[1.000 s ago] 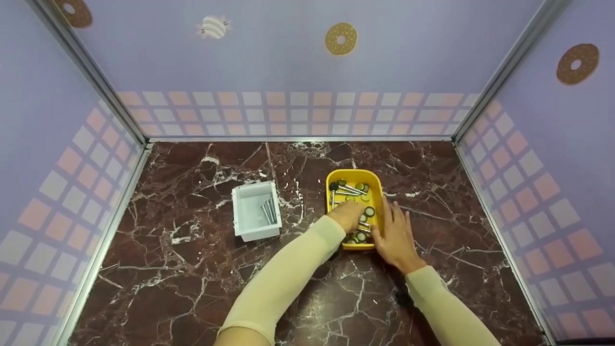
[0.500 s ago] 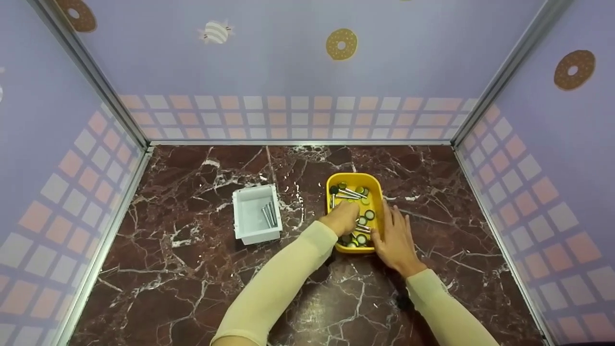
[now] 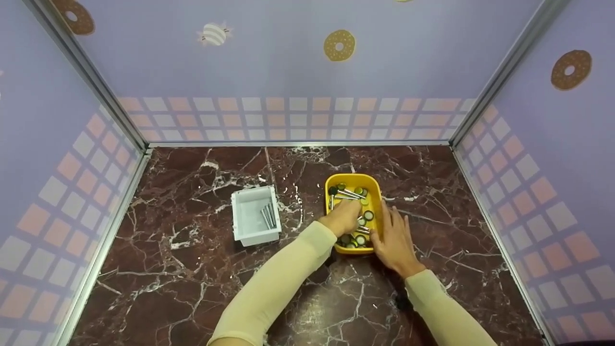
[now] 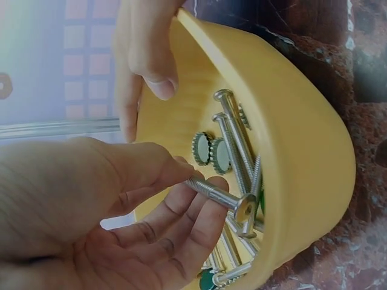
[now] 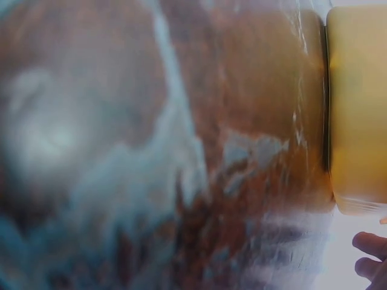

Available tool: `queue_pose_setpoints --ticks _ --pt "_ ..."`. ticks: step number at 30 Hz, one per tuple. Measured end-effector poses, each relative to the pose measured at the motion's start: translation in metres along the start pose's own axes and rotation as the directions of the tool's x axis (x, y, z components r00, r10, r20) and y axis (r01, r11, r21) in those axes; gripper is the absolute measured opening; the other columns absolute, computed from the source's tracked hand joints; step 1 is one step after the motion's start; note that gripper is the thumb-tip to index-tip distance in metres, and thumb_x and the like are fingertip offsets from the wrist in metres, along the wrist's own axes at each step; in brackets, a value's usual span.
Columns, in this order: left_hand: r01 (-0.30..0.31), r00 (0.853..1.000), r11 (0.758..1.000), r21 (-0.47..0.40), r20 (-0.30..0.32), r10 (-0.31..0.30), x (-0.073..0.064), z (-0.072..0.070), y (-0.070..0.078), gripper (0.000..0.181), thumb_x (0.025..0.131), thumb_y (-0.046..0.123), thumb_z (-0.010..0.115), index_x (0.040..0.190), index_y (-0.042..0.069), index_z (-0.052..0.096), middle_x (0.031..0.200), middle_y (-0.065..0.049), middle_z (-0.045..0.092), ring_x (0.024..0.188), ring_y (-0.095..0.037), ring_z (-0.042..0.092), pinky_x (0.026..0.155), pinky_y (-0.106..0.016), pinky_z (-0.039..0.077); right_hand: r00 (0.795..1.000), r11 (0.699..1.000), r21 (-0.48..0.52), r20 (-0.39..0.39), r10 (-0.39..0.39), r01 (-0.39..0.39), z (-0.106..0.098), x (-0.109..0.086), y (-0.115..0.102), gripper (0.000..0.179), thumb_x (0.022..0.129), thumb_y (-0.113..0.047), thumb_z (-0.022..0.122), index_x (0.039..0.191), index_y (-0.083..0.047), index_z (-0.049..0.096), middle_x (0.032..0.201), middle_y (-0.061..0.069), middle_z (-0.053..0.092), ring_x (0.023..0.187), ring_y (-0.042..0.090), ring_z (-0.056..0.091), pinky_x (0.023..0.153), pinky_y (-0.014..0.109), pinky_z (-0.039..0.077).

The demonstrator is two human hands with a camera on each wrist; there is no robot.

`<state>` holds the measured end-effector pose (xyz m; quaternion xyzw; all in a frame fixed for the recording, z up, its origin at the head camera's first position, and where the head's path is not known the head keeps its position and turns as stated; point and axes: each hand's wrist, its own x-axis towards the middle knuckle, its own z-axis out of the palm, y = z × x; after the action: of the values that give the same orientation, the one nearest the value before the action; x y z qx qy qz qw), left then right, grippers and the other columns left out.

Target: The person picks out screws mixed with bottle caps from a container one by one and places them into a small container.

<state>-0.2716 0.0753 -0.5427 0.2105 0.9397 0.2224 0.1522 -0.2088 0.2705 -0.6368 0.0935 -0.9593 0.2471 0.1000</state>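
Observation:
My left hand (image 3: 345,216) is down inside the yellow bin (image 3: 355,251). In the left wrist view its thumb and fingers pinch a silver bolt (image 4: 214,194) by the threaded end, the round head pointing out. More bolts (image 4: 237,139) and several crimped bottle caps (image 4: 202,148) lie in the bin around it. My right hand (image 3: 395,240) rests along the bin's right side with fingers straight and thumb at the rim. Only some of its fingertips (image 5: 367,244) show in the right wrist view, beside the bin wall.
Left of the yellow bin stands a white box (image 3: 247,211) with several bolts (image 3: 269,215) in it. Both containers sit on a dark red marbled tabletop (image 3: 192,298). Patterned panels (image 3: 283,72) enclose the back and sides.
My left hand has shifted slightly left within the yellow bin. The right hand stays at the bin's side; the whole head view has tilted a little.

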Motion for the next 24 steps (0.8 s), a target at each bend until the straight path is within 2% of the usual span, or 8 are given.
queue_pose_setpoints --ticks 3,6,8,13,17,20,21,24 --pt "0.003 1.000 1.000 -0.001 -0.018 -0.003 -0.009 -0.006 0.005 0.030 0.104 -0.001 0.078 0.078 0.010 0.065 0.070 0.003 0.053 0.065 -0.018 0.053 0.059 -0.029 0.043 1.000 1.000 0.000 0.002 -0.002 0.002 0.000 0.000 0.000 0.091 0.108 -0.034 0.063 0.185 -0.006 0.025 0.174 0.038 0.049 0.172 0.057 0.037 0.140 0.083 0.021" --pt "-0.014 0.999 1.000 -0.011 -0.037 0.013 -0.012 -0.007 0.004 0.017 0.106 0.003 0.077 0.090 0.006 0.078 0.078 -0.001 0.071 0.071 -0.019 0.064 0.064 -0.028 0.052 1.000 1.000 -0.006 -0.004 -0.004 0.004 0.000 0.000 0.000 0.090 0.108 -0.033 0.063 0.185 -0.006 0.025 0.172 0.038 0.050 0.172 0.057 0.039 0.140 0.084 0.022" --pt "-0.023 0.999 0.999 -0.022 -0.038 0.022 -0.012 -0.007 0.002 0.007 0.107 0.004 0.077 0.105 0.002 0.084 0.097 -0.007 0.083 0.084 -0.021 0.075 0.075 -0.029 0.061 1.000 1.000 -0.011 -0.007 -0.006 0.006 0.000 0.000 -0.001 0.090 0.107 -0.033 0.064 0.184 -0.005 0.026 0.171 0.038 0.051 0.171 0.058 0.040 0.139 0.084 0.022" --pt "-0.040 0.999 0.998 -0.044 -0.038 0.038 0.003 0.006 -0.014 0.025 0.106 0.010 0.079 0.129 0.002 0.084 0.129 -0.014 0.086 0.117 -0.027 0.082 0.103 -0.036 0.067 1.000 1.000 -0.014 0.000 -0.003 0.003 0.001 0.000 -0.001 0.091 0.108 -0.034 0.063 0.185 -0.006 0.025 0.172 0.038 0.050 0.171 0.058 0.040 0.140 0.083 0.021" --pt "-0.055 0.998 0.996 -0.063 -0.042 0.052 0.001 0.002 -0.015 0.029 0.104 0.007 0.078 0.131 0.003 0.083 0.133 -0.014 0.086 0.124 -0.029 0.080 0.108 -0.038 0.066 1.000 1.000 -0.011 0.015 0.007 -0.007 0.000 -0.001 -0.001 0.091 0.108 -0.034 0.063 0.185 -0.007 0.023 0.174 0.038 0.048 0.172 0.057 0.038 0.141 0.082 0.019" --pt "-0.057 0.998 0.994 -0.094 -0.040 0.053 -0.012 -0.012 -0.007 0.031 0.101 0.000 0.076 0.132 0.001 0.083 0.134 -0.015 0.085 0.126 -0.030 0.080 0.109 -0.039 0.066 1.000 1.000 -0.009 0.018 0.011 -0.011 0.000 -0.001 -0.001 0.091 0.108 -0.035 0.063 0.185 -0.007 0.023 0.175 0.038 0.048 0.173 0.057 0.037 0.142 0.081 0.019" --pt "-0.073 0.996 0.993 -0.092 -0.064 0.067 -0.001 -0.001 -0.018 0.029 0.101 0.003 0.077 0.129 0.004 0.084 0.131 -0.013 0.086 0.123 -0.028 0.080 0.107 -0.037 0.066 1.000 1.000 -0.005 0.016 0.011 -0.011 0.000 -0.001 -0.001 0.091 0.108 -0.035 0.063 0.185 -0.007 0.023 0.175 0.038 0.048 0.173 0.056 0.037 0.141 0.081 0.019" --pt "-0.088 0.994 0.992 -0.086 -0.078 0.082 -0.001 -0.003 -0.020 0.028 0.100 0.002 0.075 0.127 0.003 0.083 0.119 -0.013 0.087 0.105 -0.025 0.078 0.095 -0.035 0.067 1.000 1.000 -0.001 0.013 0.012 -0.012 0.000 0.000 -0.002 0.091 0.108 -0.035 0.063 0.185 -0.006 0.024 0.174 0.037 0.049 0.172 0.057 0.038 0.141 0.082 0.019"
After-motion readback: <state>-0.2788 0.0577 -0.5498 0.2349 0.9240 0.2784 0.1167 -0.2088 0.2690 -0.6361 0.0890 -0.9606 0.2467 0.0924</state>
